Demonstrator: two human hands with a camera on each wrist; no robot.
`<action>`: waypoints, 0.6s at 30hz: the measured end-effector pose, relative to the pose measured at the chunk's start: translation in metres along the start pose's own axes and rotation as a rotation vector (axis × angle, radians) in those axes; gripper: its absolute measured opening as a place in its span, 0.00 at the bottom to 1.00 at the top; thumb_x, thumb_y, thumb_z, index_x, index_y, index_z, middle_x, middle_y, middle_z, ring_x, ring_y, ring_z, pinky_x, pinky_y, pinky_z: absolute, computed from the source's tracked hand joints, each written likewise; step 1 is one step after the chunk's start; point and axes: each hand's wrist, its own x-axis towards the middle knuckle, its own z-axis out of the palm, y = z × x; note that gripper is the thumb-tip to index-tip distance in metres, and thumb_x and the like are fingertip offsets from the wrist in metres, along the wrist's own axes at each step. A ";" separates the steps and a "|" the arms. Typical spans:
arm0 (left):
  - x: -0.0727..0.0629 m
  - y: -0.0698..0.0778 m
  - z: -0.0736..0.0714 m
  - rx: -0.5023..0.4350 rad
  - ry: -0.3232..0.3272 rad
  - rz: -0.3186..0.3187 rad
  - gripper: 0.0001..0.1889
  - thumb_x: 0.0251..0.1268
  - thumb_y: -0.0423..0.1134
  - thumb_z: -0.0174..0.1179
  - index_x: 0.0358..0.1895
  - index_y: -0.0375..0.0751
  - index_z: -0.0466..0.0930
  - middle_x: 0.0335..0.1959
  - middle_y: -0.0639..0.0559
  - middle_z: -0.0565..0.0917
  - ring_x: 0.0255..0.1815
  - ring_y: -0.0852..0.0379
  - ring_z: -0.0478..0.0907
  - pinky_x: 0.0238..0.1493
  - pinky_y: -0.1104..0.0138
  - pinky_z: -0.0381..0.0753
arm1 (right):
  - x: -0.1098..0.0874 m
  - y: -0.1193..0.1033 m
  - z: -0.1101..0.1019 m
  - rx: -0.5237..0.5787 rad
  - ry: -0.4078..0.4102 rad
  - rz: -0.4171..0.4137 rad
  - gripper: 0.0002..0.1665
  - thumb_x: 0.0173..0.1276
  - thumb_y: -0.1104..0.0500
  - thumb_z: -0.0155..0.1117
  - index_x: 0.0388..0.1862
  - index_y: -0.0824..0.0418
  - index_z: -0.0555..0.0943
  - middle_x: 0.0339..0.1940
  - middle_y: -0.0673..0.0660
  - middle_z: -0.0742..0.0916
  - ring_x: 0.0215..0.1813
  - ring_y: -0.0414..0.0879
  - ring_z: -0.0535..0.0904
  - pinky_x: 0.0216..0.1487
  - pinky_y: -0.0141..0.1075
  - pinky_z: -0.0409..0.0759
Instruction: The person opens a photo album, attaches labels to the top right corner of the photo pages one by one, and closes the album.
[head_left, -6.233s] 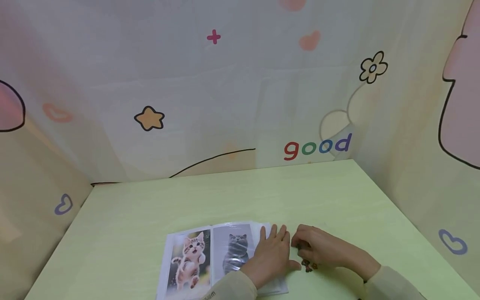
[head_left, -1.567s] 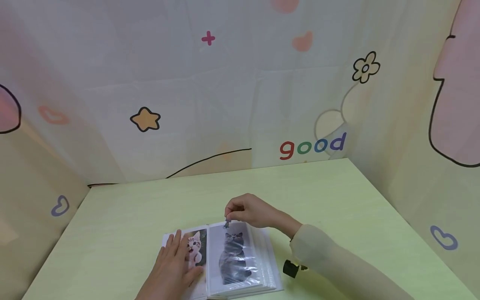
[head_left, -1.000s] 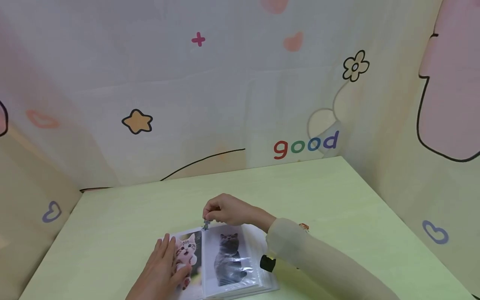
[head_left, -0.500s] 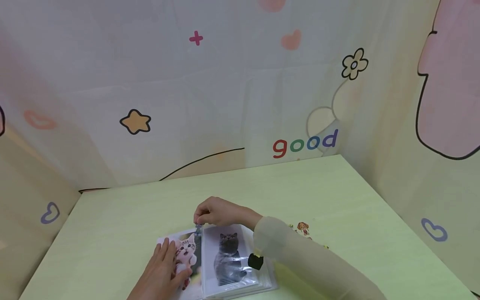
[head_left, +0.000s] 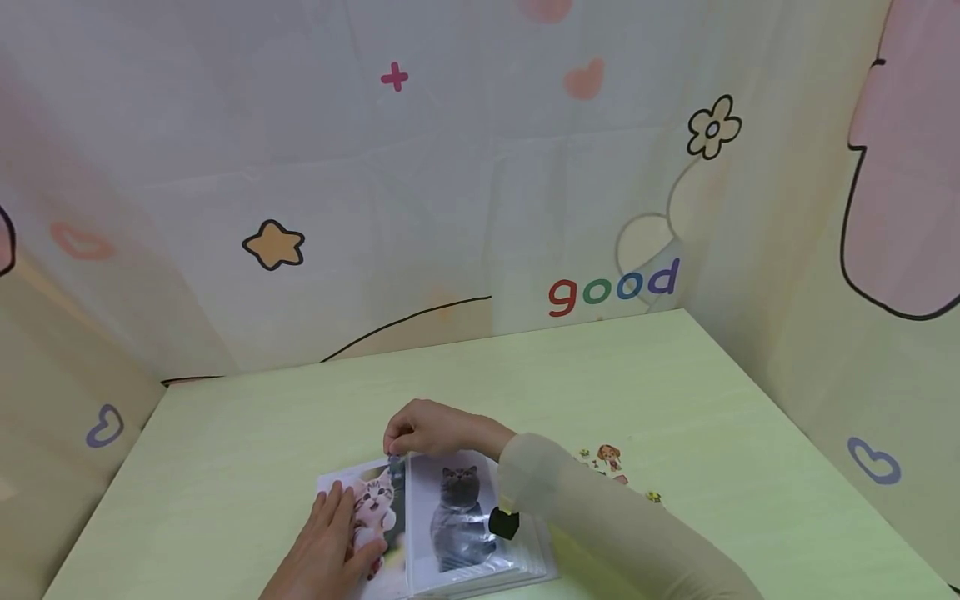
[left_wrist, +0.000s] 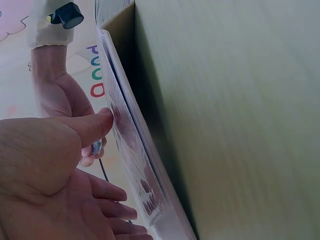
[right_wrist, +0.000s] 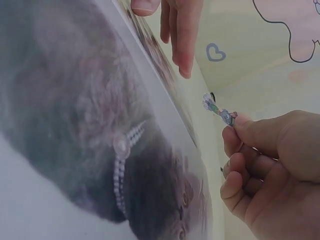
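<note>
An open photo album [head_left: 409,533] lies at the table's front, with a kitten photo [head_left: 373,500] on its left page and a grey cat photo [head_left: 459,517] on its right. My left hand [head_left: 322,537] rests on the left page's outer side, fingers straight. Above the top edge of the kitten page, my right hand [head_left: 427,427] pinches a small sticker [right_wrist: 215,107] between thumb and forefinger. Blue-grey and green show on that sticker, and it hangs out past the fingertips in the right wrist view. Whether it touches the page I cannot tell.
Right of the album, partly behind the right sleeve [head_left: 600,517], several small stickers lie on the pale green table [head_left: 300,417], among them a brown dog sticker [head_left: 609,456] and a yellow flower sticker [head_left: 654,497]. A printed curtain [head_left: 337,167] borders the table behind.
My left hand has gone from the right page to the left page. My right hand has carried the sticker from the table's right, over the grey cat page, to the kitten page's top.
</note>
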 end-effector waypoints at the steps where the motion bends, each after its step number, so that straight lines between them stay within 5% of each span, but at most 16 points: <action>1: 0.000 0.000 0.000 0.001 -0.001 -0.003 0.53 0.66 0.61 0.66 0.77 0.20 0.56 0.79 0.23 0.52 0.79 0.24 0.46 0.74 0.35 0.54 | 0.000 0.000 0.000 -0.005 -0.002 0.002 0.07 0.77 0.66 0.63 0.39 0.62 0.87 0.29 0.48 0.85 0.31 0.34 0.73 0.35 0.26 0.72; 18: 0.000 -0.005 0.004 0.005 0.009 0.020 0.52 0.67 0.62 0.65 0.75 0.19 0.57 0.78 0.21 0.54 0.79 0.23 0.48 0.74 0.36 0.55 | 0.004 0.005 0.013 -0.070 0.022 0.041 0.07 0.76 0.63 0.65 0.37 0.59 0.88 0.28 0.42 0.83 0.31 0.33 0.72 0.36 0.26 0.71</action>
